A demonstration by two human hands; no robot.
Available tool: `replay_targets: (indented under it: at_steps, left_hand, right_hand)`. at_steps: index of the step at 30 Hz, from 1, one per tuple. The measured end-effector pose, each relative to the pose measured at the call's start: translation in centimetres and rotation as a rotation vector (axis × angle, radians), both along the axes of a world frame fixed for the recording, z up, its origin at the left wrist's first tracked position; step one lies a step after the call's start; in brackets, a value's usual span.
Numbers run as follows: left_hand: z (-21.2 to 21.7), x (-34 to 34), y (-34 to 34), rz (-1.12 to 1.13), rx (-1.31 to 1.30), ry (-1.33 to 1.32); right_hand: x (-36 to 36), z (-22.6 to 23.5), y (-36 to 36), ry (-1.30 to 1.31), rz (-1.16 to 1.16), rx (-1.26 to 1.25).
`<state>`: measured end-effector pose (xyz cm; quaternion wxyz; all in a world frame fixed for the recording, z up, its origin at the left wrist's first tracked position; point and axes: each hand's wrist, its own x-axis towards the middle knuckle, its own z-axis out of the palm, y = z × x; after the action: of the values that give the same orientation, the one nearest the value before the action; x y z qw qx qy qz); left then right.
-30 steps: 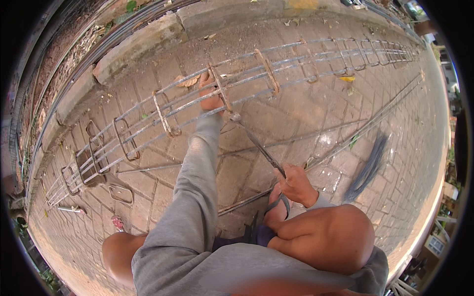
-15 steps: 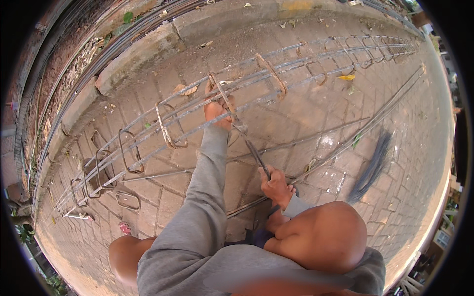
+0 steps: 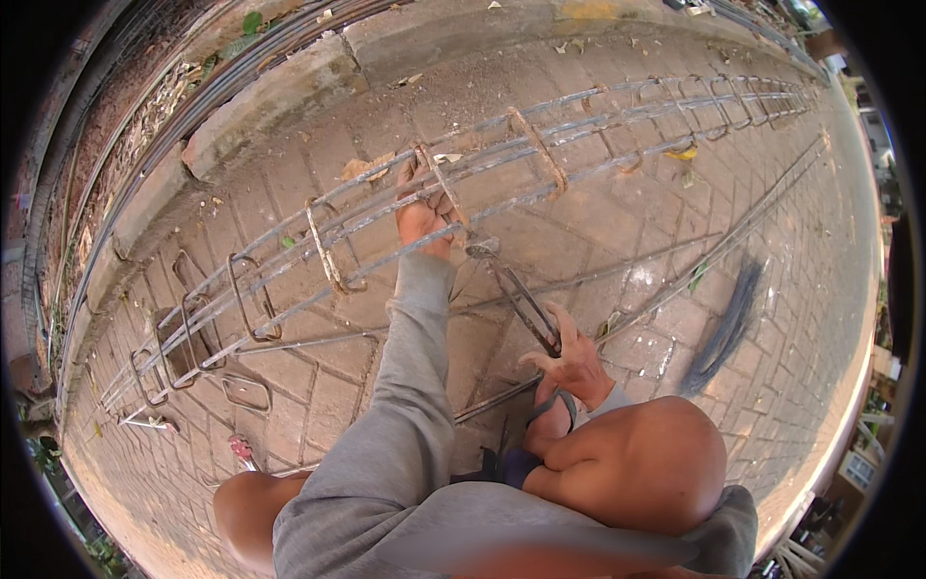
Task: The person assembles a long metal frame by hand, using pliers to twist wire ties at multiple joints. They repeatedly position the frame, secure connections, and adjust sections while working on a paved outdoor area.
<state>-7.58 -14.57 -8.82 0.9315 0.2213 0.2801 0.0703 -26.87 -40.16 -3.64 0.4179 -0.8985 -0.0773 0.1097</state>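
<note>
A long rebar cage (image 3: 579, 125) of steel bars and rusty square stirrups lies across the brick paving. My left hand (image 3: 424, 207) grips one stirrup (image 3: 439, 183) and a bar of the cage, the grey sleeve stretched forward. My right hand (image 3: 569, 362) holds the handles of long pincers (image 3: 516, 294). Their jaws meet the lower bar just right of my left hand. My bare knees show at the bottom of the view.
Loose straight rebars (image 3: 733, 241) lie on the paving to the right. A bundle of dark tie wire (image 3: 723, 323) rests near them. Spare stirrups (image 3: 241, 391) lie at the left. A concrete kerb (image 3: 270, 106) runs behind the cage.
My right hand has pushed forward with the pincers, and their jaws have reached the bar by my left hand. The view has shifted slightly; my left hand keeps its grip.
</note>
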Motion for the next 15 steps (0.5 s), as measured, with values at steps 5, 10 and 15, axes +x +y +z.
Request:
replay_targets:
  at_steps: [5,10,15]
  left_hand:
    - [0.4,0.1,-0.7,-0.027,-0.095,0.033]
    - [-0.4,0.2,-1.5,-0.127,-0.305,-0.005]
    - [-0.3,1.8,-1.6,-0.043,-0.092,-0.158]
  right_hand:
    - [-1.9,-1.8,1.9,0.315,-0.037,0.162]
    - [-3.1,-8.0,7.4,-0.086,0.032,0.121]
    - [-2.5,-7.4,7.0,-0.051,-0.145,0.179]
